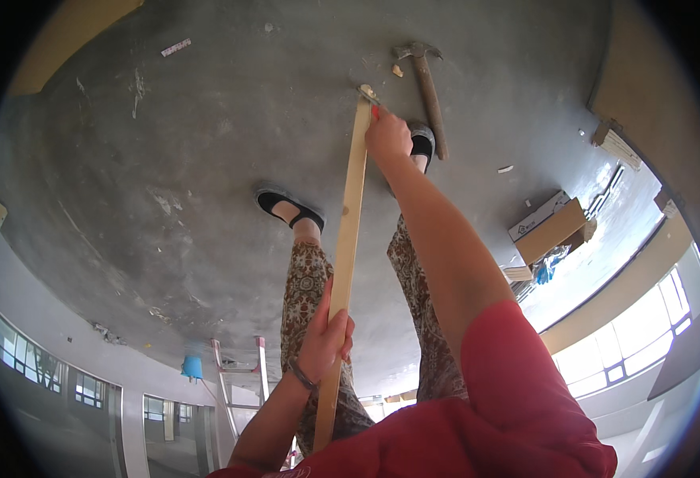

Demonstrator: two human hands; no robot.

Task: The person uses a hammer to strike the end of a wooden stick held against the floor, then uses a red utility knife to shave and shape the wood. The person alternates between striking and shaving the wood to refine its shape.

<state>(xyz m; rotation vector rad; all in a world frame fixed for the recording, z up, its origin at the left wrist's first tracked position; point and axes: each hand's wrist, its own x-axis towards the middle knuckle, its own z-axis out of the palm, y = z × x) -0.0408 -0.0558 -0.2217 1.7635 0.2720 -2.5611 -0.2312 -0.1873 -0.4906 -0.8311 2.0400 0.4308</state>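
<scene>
A long, pale wooden strip (351, 207) runs from between my legs up to a spot on the grey floor in front of my feet. My left hand (324, 338) is wrapped around its lower part. At the far end, my right hand (388, 139) is closed on a small red-handled tool (375, 112). The tool's narrow metal head lies across the strip's tip; its exact kind is too small to make out. Just right of that tip is a wood chip (398, 71). A claw hammer (428, 97) with a wooden handle lies beyond my right shoe.
My black shoes (290, 207) stand either side of the strip. At right are an open cardboard box (555, 229) and stacked strips (617, 146). A ladder (222, 374) and blue bucket (192, 367) appear at lower left. A small printed piece (175, 48) lies at far left.
</scene>
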